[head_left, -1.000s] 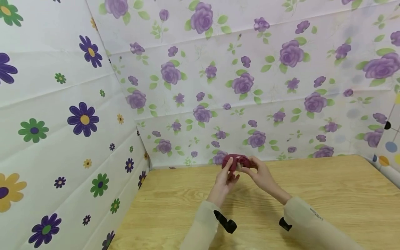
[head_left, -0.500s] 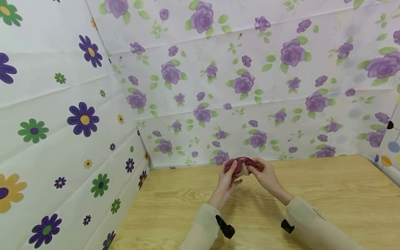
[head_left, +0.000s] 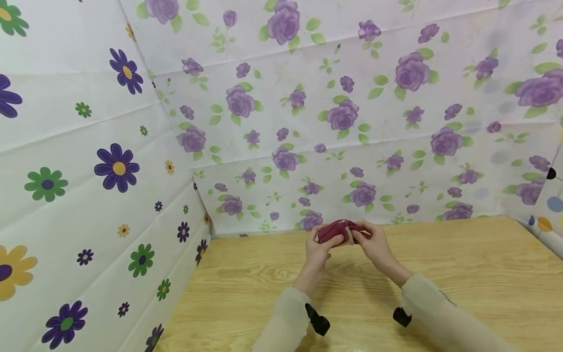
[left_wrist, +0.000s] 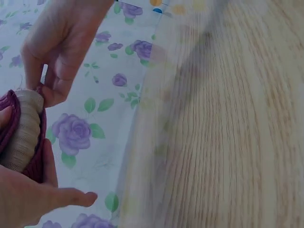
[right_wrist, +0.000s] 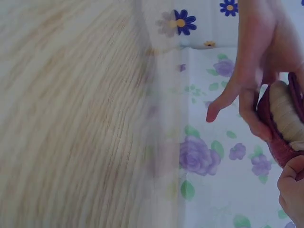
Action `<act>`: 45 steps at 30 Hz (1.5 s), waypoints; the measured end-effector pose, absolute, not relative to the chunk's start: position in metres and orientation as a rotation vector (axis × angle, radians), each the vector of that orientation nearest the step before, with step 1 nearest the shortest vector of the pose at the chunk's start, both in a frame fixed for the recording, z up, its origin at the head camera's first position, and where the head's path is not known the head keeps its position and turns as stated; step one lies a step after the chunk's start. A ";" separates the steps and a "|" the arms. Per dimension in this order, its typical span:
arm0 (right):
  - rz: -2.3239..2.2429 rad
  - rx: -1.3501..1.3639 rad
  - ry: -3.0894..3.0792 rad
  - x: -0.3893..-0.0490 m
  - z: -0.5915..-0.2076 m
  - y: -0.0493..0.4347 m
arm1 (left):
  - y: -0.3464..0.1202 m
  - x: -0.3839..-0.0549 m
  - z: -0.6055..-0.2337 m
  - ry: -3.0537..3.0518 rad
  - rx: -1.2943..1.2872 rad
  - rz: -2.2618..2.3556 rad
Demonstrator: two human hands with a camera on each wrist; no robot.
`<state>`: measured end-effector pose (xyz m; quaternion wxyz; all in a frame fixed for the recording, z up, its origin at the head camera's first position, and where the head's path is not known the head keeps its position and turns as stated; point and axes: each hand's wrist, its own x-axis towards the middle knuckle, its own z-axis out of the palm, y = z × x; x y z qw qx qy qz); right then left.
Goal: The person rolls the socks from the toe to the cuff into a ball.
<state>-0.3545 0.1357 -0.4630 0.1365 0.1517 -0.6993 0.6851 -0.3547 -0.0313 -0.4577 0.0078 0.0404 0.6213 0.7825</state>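
Note:
A maroon ribbed-fabric bundle (head_left: 333, 233) is held up above the far edge of the table. A beige ribbed inner part (left_wrist: 26, 126) shows through the long opening in the maroon cloth; its exact kind is unclear. My left hand (head_left: 316, 252) grips the bundle's left end, thumb across its near side. With thumb and fingers, my right hand (head_left: 376, 244) pinches the right end, where a beige edge sticks out. The right wrist view shows the left hand (right_wrist: 261, 52) around the far end of the bundle and the right hand (right_wrist: 293, 190) at its near end.
The wooden table (head_left: 264, 283) spreads below both hands. Behind it hangs a white cloth with purple roses (head_left: 286, 161), close beyond the bundle. Another flowered cloth (head_left: 119, 210) stands along the left side. A dotted cloth (head_left: 555, 205) borders the right.
The bundle's maroon side has turned toward me and its beige edge shows at the right end. My left thumb has shifted rightward across the bundle; both hands stay on it.

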 end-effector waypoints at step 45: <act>1.263 0.469 -2.324 -0.338 -0.470 0.106 | -0.040 -0.358 -0.456 2.201 0.026 2.184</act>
